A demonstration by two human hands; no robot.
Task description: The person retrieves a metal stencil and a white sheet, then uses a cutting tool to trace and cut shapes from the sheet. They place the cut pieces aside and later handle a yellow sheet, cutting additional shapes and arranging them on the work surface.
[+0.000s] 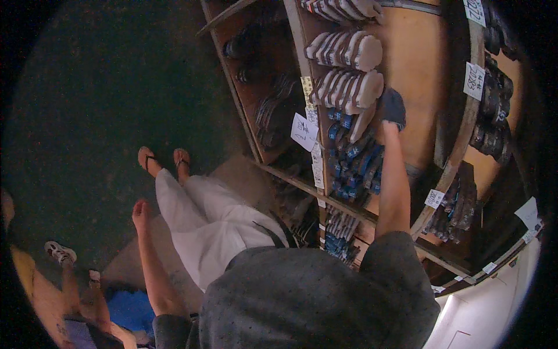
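My right arm reaches up into a wooden shelf, where a dark blue-grey rounded piece [393,107] hides most of my right hand [390,125]. The fingers are not visible, but the hand seems to hold this piece. Just left of it stand rows of off-white and brown pieces [349,90], packed side by side and shaped like shoe soles. Below them lies a heap of dark pieces with blue patches [354,160]. My left hand [140,214] hangs low beside my leg, away from the shelf, fingers curled together with nothing visible in them.
Wooden posts and boards [349,206] divide the shelf, with white paper labels [305,131] fixed along them. More dark stacks [491,116] fill the compartment to the right. At the lower left, another person's legs and shoe [60,252] show near a blue thing [131,308] on a dark green floor [87,128].
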